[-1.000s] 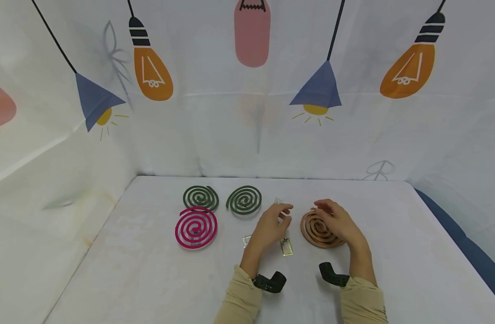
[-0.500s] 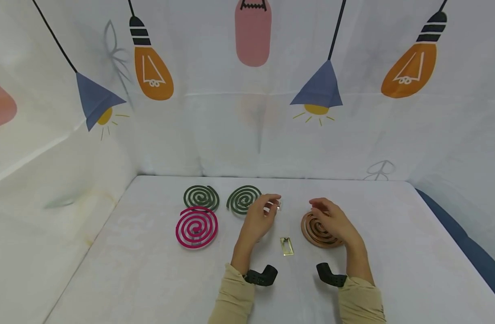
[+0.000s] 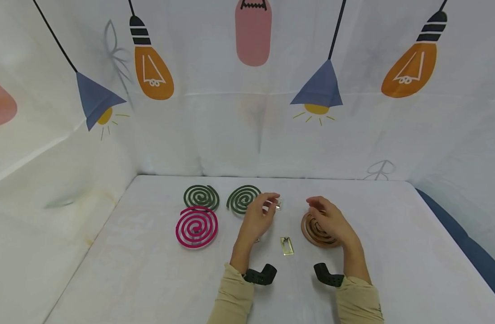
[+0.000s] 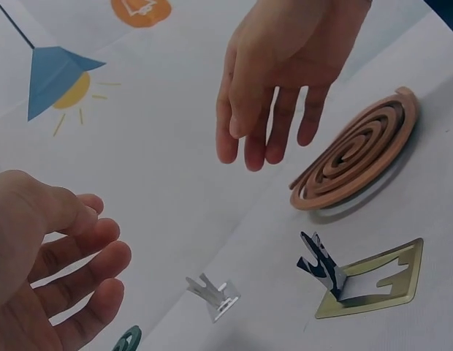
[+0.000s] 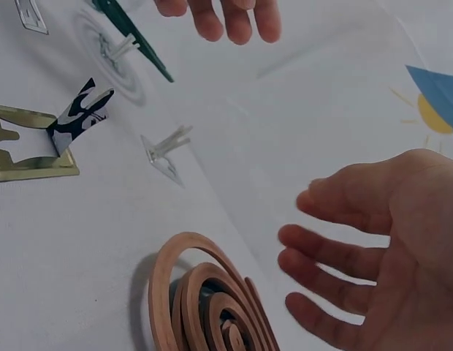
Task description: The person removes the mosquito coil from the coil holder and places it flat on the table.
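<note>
My left hand (image 3: pixel 257 215) hovers with loosely bent fingers near the right green mosquito coil (image 3: pixel 244 200), holding nothing. My right hand (image 3: pixel 332 220) is also relaxed, above the brown mosquito coil (image 3: pixel 312 234) and partly covering it in the head view. That coil (image 4: pixel 354 150) shows a shadow beneath its raised edge in the left wrist view. A gold-coloured metal coil stand (image 4: pixel 391 281), its pronged tab bent upright, lies between the hands. Farther back is a small silver stand (image 5: pixel 164 157), prongs also up, just past the left fingertips in the head view.
On the left, a pink mosquito coil (image 3: pixel 196 228) overlaps the front of another green coil (image 3: pixel 201 191). One more silver stand (image 5: pixel 33 14) lies mostly hidden by the left arm in the head view. A white curtain (image 3: pixel 215 135) rises along the table's back edge.
My left hand has shifted left and slightly away from me, uncovering the gold-coloured stand more. The right hand has drifted slightly left. The coils and stands stay in place.
</note>
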Tool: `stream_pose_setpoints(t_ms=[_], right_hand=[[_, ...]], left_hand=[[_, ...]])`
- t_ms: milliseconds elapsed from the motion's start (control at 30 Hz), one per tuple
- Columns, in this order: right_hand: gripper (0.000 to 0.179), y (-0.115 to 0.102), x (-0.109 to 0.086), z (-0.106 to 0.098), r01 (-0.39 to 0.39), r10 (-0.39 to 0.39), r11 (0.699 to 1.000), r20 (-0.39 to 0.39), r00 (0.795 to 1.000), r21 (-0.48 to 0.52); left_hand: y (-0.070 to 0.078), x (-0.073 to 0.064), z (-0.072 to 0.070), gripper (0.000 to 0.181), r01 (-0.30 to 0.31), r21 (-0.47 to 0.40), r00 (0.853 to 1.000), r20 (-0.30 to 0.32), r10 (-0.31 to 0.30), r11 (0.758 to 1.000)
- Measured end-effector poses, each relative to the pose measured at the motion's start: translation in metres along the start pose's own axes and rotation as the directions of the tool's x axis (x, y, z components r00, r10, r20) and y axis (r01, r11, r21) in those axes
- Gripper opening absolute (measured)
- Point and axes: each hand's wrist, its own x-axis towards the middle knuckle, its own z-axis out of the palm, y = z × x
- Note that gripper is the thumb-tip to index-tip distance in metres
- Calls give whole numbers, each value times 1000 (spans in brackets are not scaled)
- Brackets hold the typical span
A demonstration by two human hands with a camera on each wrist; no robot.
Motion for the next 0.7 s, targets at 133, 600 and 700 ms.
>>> stream_pose_setpoints(t_ms=[133, 600, 700], right_hand=[[34, 0, 3, 2, 31, -30, 999, -50, 998, 19], [31, -13, 10, 17, 64, -59, 996, -94, 994, 59], [30, -14, 11, 22, 77, -71, 995, -91, 993, 70]], left_hand=[[-1, 1, -3, 29, 14, -22, 1000, -17, -14, 1000], [-11, 1, -17, 30, 42, -63, 990, -129, -49, 997], [-14, 1, -21, 28, 49, -50, 985, -164, -56, 998]])
